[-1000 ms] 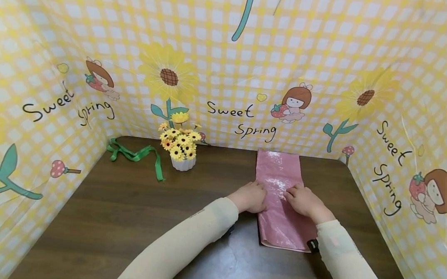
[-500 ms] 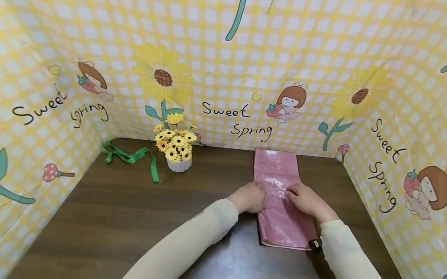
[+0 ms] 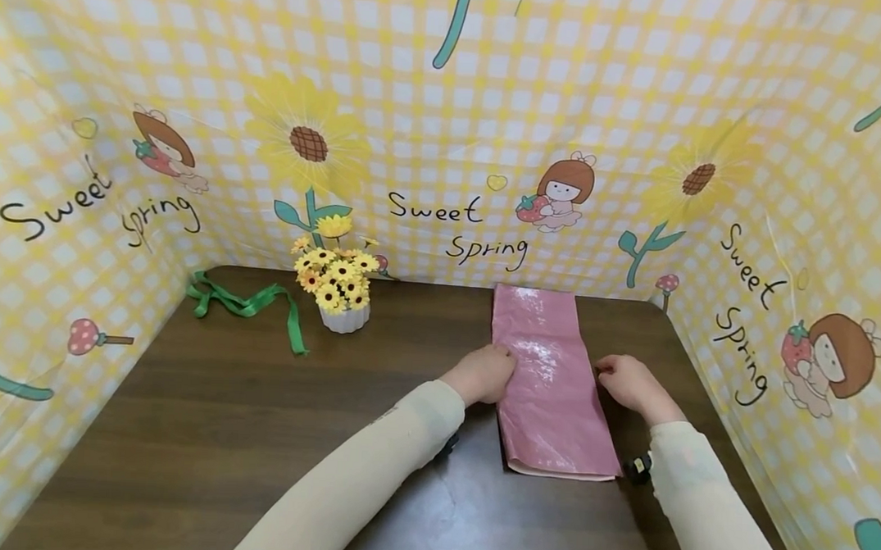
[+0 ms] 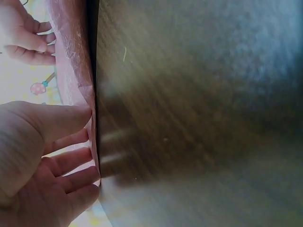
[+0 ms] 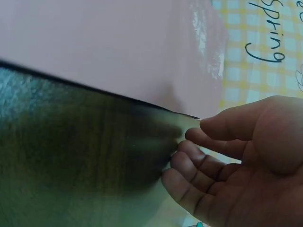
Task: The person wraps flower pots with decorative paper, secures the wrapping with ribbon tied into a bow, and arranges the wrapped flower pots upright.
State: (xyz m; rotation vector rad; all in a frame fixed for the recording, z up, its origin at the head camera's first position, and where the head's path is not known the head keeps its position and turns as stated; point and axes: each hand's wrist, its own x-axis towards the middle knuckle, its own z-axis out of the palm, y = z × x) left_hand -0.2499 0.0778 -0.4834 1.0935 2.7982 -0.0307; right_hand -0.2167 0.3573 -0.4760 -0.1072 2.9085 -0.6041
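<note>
A glossy pink sheet (image 3: 549, 403), folded into a long strip, lies on the dark wooden table. Its layers show at the near end. Against the strip's left edge rests my left hand (image 3: 480, 373); the left wrist view shows the thumb on the pink edge and the loosely bent fingers (image 4: 75, 177) spread along it, touching the tabletop. My right hand (image 3: 631, 386) is just beside the right edge, holding nothing. In the right wrist view its thumb (image 5: 227, 125) reaches the sheet's border while the other fingers bend loosely over the wood.
A white pot of yellow flowers (image 3: 344, 316) stands at the back left. Left of it lies a crumpled green ribbon (image 3: 247, 301). A yellow checked cloth (image 3: 432, 127) with printed flowers and lettering encloses the table (image 3: 256, 431) at the back and sides.
My right hand has moved right, off the top of the pink sheet to beside its right edge. My left hand stays at the left edge. The whole head view has shifted slightly.
</note>
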